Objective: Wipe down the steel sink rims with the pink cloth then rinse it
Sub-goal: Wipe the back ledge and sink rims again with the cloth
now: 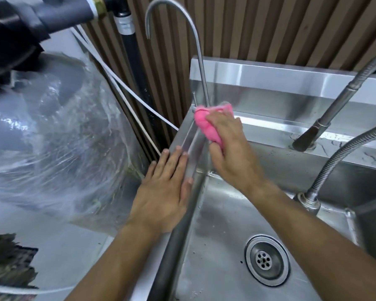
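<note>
A wet steel sink (226, 213) stands against a wall of brown vertical slats (269, 29), its drain (264, 260) at five o'clock in the basin, a thin gooseneck tap (195, 40) rising from the twelve o'clock corner and clear plastic sheeting (63, 137) bunched off at nine o'clock. The left hand (163, 192) lies flat, fingers straight, on the left rim (178, 235). The right hand (228, 153) presses the bunched pink cloth (206, 124) onto the rim's far corner at the tap's base; no writing is legible.
</note>
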Demonstrator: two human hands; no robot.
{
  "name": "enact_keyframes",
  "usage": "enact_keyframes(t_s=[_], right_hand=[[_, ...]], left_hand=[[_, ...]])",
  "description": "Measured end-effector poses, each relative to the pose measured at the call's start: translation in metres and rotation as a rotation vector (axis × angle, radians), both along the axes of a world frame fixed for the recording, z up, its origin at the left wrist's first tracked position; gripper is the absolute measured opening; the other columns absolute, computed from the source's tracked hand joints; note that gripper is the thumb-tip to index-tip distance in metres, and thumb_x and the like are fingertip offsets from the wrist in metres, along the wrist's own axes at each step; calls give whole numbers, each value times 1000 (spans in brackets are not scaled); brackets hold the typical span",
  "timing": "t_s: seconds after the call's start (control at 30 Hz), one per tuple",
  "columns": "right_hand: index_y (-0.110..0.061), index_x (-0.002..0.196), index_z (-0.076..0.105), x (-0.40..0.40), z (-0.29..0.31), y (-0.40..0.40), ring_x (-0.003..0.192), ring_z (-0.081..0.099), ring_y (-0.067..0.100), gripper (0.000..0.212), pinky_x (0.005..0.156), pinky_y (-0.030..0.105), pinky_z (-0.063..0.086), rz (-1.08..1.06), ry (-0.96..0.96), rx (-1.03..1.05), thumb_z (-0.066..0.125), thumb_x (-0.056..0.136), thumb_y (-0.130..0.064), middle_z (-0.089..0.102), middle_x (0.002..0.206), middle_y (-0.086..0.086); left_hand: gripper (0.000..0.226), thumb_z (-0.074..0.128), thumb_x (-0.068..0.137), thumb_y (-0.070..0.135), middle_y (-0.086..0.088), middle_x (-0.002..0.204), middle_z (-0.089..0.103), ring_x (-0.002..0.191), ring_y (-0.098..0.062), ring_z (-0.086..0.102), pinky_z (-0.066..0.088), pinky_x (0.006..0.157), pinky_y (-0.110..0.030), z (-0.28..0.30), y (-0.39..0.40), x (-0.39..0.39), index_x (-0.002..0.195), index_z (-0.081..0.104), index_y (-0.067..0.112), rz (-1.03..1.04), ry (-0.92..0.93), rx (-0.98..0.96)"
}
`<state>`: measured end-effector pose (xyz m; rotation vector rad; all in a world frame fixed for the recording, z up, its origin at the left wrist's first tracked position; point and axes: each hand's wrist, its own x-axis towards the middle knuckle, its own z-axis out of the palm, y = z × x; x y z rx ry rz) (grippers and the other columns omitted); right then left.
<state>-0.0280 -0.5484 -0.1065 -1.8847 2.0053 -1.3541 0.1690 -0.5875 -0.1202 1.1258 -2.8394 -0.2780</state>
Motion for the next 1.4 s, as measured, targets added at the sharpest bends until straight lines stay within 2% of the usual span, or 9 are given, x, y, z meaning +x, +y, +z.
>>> enact_keyframes(t_s=[0.1,0.2,0.27,0.47,0.6,0.8,0.9,1.1,1.4], right_hand=[[-10,153,44,16,-7,-26,156,23,28,66,131,47,2,94,303,95,53,88,-5,43,159,9],[-10,145,52,19,-5,-68,152,29,33,53,131,44,5,85,254,363,43,95,-25,48,154,14],[-11,155,41,23,-2,-83,158,15,31,61,131,45,4,56,241,499,31,103,-42,32,166,14],[-6,163,19,21,-3,-94,161,-3,27,57,126,34,-10,-37,315,548,22,113,-32,9,173,12],[-5,164,16,17,3,-108,161,-4,28,59,127,37,-8,-60,292,608,22,112,-32,5,173,14],[1,163,5,39,2,-94,160,-4,30,62,130,40,-5,-157,322,659,19,111,-30,0,172,19],[1,163,6,37,-2,-88,161,-2,30,61,130,40,-4,-113,309,630,21,112,-30,2,172,19],[-6,163,20,4,5,-101,161,1,25,58,129,34,-5,73,292,567,26,113,-35,13,172,15],[-11,165,12,-6,-3,-60,161,-3,17,61,125,26,-8,155,406,515,26,112,-39,8,174,8]], left_hand=[[64,8,105,48,9,170,-7,157,-12,-11,-5,127,-35,-4,16,20,164,4,23,-4,7,-23],[64,9,105,47,8,171,-2,158,-13,-7,-4,128,-35,-8,17,23,164,7,23,6,32,-41],[64,10,105,47,7,171,-1,158,-14,-6,-5,127,-35,-10,16,23,164,8,21,7,30,-51],[61,17,108,43,4,171,4,159,-17,0,-4,126,-36,-10,18,23,163,13,19,-1,57,-53],[60,19,108,41,2,171,8,159,-20,3,0,125,-39,-11,17,21,163,16,17,-6,57,-66],[66,7,103,44,1,172,-3,158,-18,-10,-9,128,-38,-2,15,15,164,2,19,4,34,-5],[69,7,102,45,-6,173,-1,159,-22,-7,-12,125,-35,2,3,7,164,4,14,-42,-10,-22],[66,9,104,45,4,171,-16,156,-14,-20,-15,124,-32,2,-1,7,163,-9,20,-78,24,2],[65,8,106,48,7,170,-15,156,-11,-20,-10,127,-34,-5,0,14,163,-6,20,-80,67,19]])
